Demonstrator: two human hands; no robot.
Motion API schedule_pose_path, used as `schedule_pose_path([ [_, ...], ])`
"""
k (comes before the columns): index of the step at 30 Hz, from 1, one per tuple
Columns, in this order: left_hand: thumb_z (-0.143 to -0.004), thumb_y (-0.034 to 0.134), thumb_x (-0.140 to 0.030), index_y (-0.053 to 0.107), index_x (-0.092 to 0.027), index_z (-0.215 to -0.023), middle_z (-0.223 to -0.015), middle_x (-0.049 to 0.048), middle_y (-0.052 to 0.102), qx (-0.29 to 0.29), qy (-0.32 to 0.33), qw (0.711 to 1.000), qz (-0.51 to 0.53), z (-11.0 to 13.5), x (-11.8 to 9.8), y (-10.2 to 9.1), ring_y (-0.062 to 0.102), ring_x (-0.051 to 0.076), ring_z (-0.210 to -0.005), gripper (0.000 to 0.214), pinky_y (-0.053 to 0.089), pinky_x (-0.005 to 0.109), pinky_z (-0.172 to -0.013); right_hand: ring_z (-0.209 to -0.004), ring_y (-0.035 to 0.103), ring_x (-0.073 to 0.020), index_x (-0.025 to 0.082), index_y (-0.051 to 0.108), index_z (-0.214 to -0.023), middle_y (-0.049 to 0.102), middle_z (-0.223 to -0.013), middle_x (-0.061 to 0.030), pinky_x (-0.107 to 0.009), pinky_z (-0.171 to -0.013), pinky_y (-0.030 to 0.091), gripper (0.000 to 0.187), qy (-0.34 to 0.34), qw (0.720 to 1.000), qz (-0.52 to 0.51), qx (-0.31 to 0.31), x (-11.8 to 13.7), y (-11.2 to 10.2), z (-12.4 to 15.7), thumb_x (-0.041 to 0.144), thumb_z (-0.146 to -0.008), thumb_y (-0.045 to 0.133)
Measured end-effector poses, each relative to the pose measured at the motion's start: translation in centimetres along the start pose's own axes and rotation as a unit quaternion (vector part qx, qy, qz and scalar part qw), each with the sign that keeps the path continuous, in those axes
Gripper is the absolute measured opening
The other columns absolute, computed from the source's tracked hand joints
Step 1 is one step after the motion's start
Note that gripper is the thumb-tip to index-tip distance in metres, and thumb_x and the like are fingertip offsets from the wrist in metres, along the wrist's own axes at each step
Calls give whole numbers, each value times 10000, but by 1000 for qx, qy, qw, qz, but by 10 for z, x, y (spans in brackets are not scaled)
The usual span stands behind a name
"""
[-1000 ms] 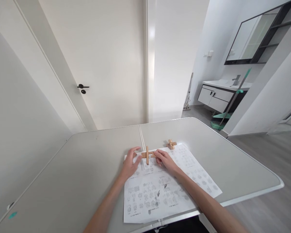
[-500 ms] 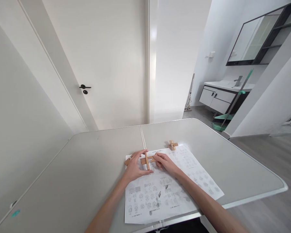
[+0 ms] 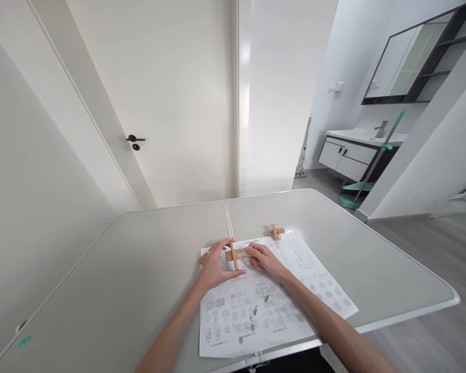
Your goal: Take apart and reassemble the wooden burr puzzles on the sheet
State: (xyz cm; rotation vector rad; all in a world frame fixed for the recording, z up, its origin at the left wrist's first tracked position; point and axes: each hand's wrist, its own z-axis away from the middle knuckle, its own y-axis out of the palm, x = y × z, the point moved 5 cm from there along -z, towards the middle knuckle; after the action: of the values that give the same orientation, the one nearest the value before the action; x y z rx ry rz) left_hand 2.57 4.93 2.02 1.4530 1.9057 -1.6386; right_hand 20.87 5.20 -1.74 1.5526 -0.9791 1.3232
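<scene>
1. Wooden rod (image 3: 234, 256), lower centre: my left hand (image 3: 213, 265), half open, grips both ends.
2. My curled right hand (image 3: 262, 257) seemingly pinches the flat piece (image 3: 228, 256).
3. Earlier, my left hand was off the rod.

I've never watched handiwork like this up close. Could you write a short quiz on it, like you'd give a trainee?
1. True or false: the right hand pinches one end of the flat wooden piece.

2. Where do the crossed wooden pieces lie, relative to the printed sheet?
A) by its far edge
B) at its centre
C) by its near edge

3. Which hand holds the wooden rod that lies across the flat wooden piece?

Key:
1. True.
2. A.
3. The left hand.
</scene>
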Motion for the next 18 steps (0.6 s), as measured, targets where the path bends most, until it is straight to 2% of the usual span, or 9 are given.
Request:
schedule_pose_path([
  [18, -671, 888, -417, 500, -314, -1404, -1397, 64, 610, -8, 9, 1000, -4, 0, -2, -1, 617, 275, -1212, 835, 498, 434, -1044, -444, 361, -112, 229, 470, -697, 459, -506, 65, -266, -488, 253, 480, -4, 1000, 5, -11, 1, -1, 0, 638, -905, 611],
])
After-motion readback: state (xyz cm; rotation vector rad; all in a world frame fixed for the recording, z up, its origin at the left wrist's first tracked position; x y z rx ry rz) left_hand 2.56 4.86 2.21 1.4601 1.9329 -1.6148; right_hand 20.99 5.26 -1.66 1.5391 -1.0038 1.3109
